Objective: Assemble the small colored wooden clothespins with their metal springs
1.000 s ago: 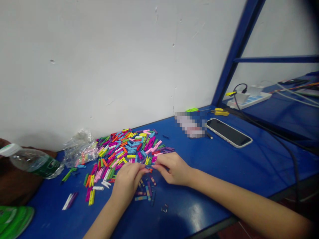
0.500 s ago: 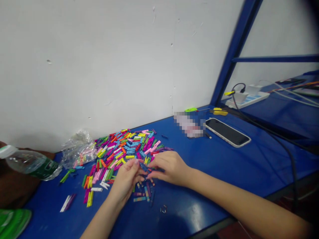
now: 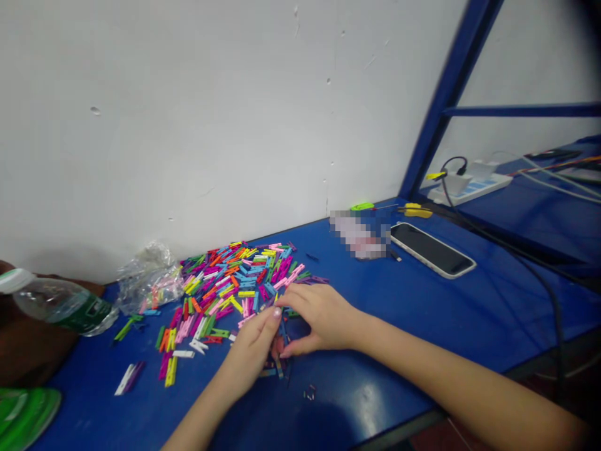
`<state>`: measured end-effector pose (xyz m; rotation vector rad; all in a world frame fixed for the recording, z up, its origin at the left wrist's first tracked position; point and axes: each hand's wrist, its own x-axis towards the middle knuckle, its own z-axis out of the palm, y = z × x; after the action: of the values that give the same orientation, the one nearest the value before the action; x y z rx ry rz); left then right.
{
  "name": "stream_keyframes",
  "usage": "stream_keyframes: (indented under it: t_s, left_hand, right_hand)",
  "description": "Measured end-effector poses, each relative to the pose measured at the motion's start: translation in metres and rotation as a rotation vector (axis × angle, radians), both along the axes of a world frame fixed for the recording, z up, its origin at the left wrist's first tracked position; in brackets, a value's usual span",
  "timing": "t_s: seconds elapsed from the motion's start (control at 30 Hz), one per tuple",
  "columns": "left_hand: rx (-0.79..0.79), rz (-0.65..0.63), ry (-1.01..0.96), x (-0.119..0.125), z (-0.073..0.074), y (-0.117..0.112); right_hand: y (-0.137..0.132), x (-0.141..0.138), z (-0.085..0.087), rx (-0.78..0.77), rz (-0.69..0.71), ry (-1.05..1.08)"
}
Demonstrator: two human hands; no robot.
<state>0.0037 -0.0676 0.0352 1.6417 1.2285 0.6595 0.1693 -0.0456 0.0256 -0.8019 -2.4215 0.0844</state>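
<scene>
We note: left hand (image 3: 251, 354), right hand (image 3: 323, 319) curled together, grip unclear | coloured mini clothespins (image 3: 239, 288) mostly heaped, few apart at 5 o'clock

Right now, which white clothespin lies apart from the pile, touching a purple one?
The lower-left white clothespin, lying against a purple one; other white ones lie at the pile.

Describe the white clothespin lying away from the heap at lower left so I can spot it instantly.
On the blue workbench, find the heap of small coloured clothespins against the white wall. Beyond its left edge, towards the green object in the corner, a white clothespin lies side by side with a purple one. They sit apart from the heap, unlike the white ones at its edge.
</scene>
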Motion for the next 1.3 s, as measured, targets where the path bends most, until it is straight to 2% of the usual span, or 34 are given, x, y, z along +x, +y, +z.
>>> stream_keyframes:
  t_s: [0.13, 0.27, 0.4, 0.57, 1.0, 1.3]
  left_hand:
    - [-0.031, -0.066, -0.007, 0.001, -0.003, 0.000]
    - [-0.126, -0.113, -0.089, 0.005, -0.010, -0.001]
    - [-0.261, -0.095, -0.195, 0.008, -0.018, -0.001]
    - [-0.344, -0.090, -0.272, 0.007, -0.018, 0.000]
    - [-0.288, -0.084, -0.363, 0.011, -0.021, -0.007]
    - [-0.289, -0.106, -0.356, 0.011, -0.017, -0.005]
  right_hand:
    - [0.002, 0.001, 0.002, 0.042, 0.002, -0.095]
    - [0.002, 0.002, 0.003, 0.016, 0.029, -0.148]
    - [0.001, 0.001, 0.001, -0.040, 0.026, -0.157]
    - [-0.001, -0.002, -0.001, -0.055, -0.019, -0.169]
    - [-0.001, -0.001, -0.004, 0.040, 0.027, -0.078]
    - [-0.005, -0.002, 0.000, 0.012, -0.004, -0.138]
